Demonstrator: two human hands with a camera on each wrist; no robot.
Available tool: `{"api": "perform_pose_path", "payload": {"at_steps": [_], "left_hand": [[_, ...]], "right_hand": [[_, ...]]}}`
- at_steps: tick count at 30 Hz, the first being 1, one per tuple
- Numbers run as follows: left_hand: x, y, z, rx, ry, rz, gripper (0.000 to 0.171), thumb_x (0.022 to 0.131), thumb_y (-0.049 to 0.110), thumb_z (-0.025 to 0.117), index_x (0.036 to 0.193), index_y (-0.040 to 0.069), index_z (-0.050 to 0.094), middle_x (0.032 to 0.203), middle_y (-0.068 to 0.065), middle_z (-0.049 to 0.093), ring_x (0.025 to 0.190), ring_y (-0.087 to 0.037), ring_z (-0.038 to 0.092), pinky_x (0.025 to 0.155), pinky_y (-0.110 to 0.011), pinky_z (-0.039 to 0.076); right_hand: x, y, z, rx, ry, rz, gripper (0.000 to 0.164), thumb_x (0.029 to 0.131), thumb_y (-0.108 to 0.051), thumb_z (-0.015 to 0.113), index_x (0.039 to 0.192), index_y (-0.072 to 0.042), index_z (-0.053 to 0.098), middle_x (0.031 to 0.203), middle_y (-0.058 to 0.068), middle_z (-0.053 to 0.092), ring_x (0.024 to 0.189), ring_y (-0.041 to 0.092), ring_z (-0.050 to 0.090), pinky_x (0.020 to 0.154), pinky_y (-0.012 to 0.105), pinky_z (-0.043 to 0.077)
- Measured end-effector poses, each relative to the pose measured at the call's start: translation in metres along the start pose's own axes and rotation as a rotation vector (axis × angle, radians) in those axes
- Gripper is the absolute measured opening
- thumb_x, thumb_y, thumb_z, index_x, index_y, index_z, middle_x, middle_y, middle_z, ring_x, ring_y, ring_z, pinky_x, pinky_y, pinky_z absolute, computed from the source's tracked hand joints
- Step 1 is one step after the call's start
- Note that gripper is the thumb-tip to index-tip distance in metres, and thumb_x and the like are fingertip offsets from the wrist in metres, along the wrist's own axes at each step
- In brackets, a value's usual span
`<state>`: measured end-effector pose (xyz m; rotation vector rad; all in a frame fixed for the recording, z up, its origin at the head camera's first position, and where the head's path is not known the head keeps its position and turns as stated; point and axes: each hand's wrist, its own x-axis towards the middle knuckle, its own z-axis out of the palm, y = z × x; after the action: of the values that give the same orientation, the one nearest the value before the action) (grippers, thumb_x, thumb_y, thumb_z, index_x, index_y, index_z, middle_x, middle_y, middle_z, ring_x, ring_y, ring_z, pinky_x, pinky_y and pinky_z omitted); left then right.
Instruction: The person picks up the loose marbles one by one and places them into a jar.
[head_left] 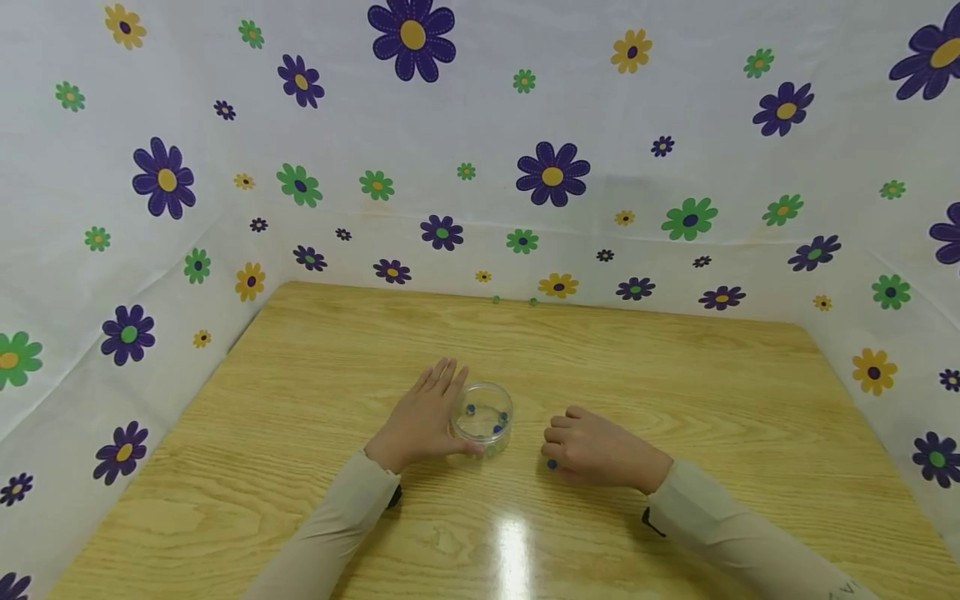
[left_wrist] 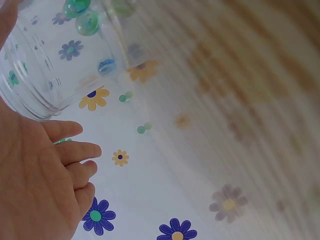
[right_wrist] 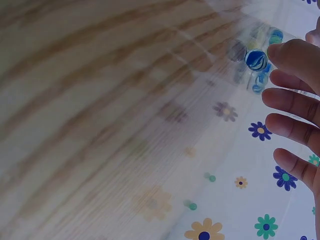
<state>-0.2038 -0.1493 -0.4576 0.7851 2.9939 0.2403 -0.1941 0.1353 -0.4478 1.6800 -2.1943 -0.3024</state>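
A clear round jar (head_left: 483,429) stands on the table with blue and green marbles (left_wrist: 88,22) inside. My left hand (head_left: 423,417) holds it from the left, thumb along its near side and fingers along the far left side. To the right of the jar is my right hand (head_left: 603,450), fingers loosely bent. A blue swirled marble (right_wrist: 256,60) lies on the table at the tip of the right thumb (right_wrist: 285,57); it appears to touch the thumb. In the right wrist view the other fingers are spread apart and hold nothing.
Two small green marbles (head_left: 496,300) lie at the back edge of the wooden table (head_left: 300,333). A white cloth with printed flowers (head_left: 487,125) encloses the table at the back and both sides.
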Motion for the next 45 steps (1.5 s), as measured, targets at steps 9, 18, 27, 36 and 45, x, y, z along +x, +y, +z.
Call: {"api": "perform_pose_path", "payload": {"at_steps": [9, 18, 27, 36, 45], "left_hand": [[0.0, -0.002, 0.002, 0.002, 0.015, 0.005, 0.116, 0.071, 0.073, 0.06, 0.15, 0.0, 0.015, 0.156, -0.023, 0.015, 0.147, -0.032, 0.01, 0.12, -0.045, 0.013], [0.0, 0.0, 0.001, 0.005, 0.012, 0.006, 0.117, 0.07, 0.074, 0.06, 0.15, 0.0, 0.016, 0.155, -0.023, 0.016, 0.146, -0.033, 0.012, 0.12, -0.045, 0.014], [-0.002, 0.0, -0.002, 0.006, 0.018, 0.014, 0.115, 0.071, 0.072, 0.061, 0.149, -0.001, 0.017, 0.155, -0.024, 0.016, 0.146, -0.034, 0.012, 0.12, -0.046, 0.015], [-0.003, 0.001, -0.003, -0.015, 0.026, 0.014, 0.115, 0.071, 0.071, 0.062, 0.149, -0.001, 0.019, 0.155, -0.024, 0.017, 0.146, -0.034, 0.013, 0.12, -0.046, 0.014], [-0.003, 0.001, -0.003, -0.007, 0.024, 0.012, 0.115, 0.071, 0.072, 0.061, 0.149, -0.001, 0.018, 0.155, -0.024, 0.017, 0.146, -0.034, 0.013, 0.12, -0.046, 0.015]], "right_hand": [[0.001, 0.0, 0.006, 0.002, -0.035, -0.008, 0.021, 0.079, -0.036, 0.074, 0.081, -0.02, 0.061, 0.079, -0.01, 0.059, 0.072, 0.009, 0.048, 0.068, 0.024, 0.04], [0.003, -0.002, 0.006, 0.029, -0.043, 0.007, 0.02, 0.08, -0.035, 0.074, 0.078, -0.02, 0.061, 0.076, -0.009, 0.059, 0.068, 0.008, 0.047, 0.066, 0.025, 0.039], [0.004, -0.003, 0.008, 0.049, -0.065, 0.016, 0.018, 0.082, -0.034, 0.072, 0.078, -0.02, 0.061, 0.074, -0.01, 0.059, 0.066, 0.008, 0.046, 0.064, 0.024, 0.036], [0.003, -0.003, 0.01, 0.03, -0.058, 0.012, 0.018, 0.082, -0.035, 0.071, 0.076, -0.021, 0.061, 0.074, -0.01, 0.059, 0.067, 0.008, 0.047, 0.065, 0.024, 0.039], [0.002, -0.004, 0.009, 0.027, -0.048, 0.005, 0.018, 0.082, -0.035, 0.072, 0.076, -0.021, 0.061, 0.075, -0.01, 0.059, 0.067, 0.008, 0.048, 0.065, 0.024, 0.04]]}}
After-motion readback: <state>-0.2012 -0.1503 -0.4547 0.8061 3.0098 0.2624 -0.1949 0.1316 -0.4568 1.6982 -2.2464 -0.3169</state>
